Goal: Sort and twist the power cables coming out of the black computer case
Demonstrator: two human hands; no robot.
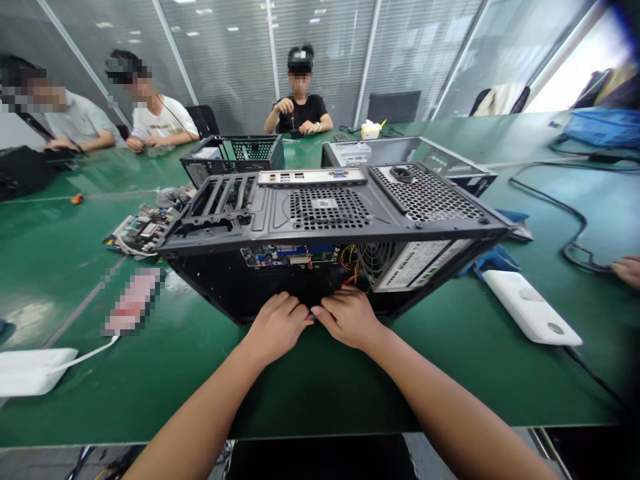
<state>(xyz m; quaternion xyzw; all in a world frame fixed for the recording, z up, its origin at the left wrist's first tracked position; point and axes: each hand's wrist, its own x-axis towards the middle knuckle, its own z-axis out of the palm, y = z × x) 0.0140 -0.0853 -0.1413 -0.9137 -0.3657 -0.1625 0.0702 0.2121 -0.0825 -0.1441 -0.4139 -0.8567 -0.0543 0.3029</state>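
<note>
A black computer case (260, 227) stands on the green table in front of me, its rear panel facing up and its open side toward me. Inside are a motherboard (290, 256), coloured wires (349, 263) and a power supply (413, 267) with a label and fan. My left hand (280, 325) and my right hand (351, 317) meet low at the open side, both closed with fingers curled inward. Their thumbs nearly touch around a small dark bit. What the fingers grip, if anything, is hidden behind the knuckles.
Two more cases, one black (235, 157) and one silver (400, 148), stand behind. Loose circuit boards (145, 230) lie left. White power banks (533, 307) (35, 373) flank me, and a black cable (575, 227) runs right. Several people sit around; another person's hand (627, 270) shows right.
</note>
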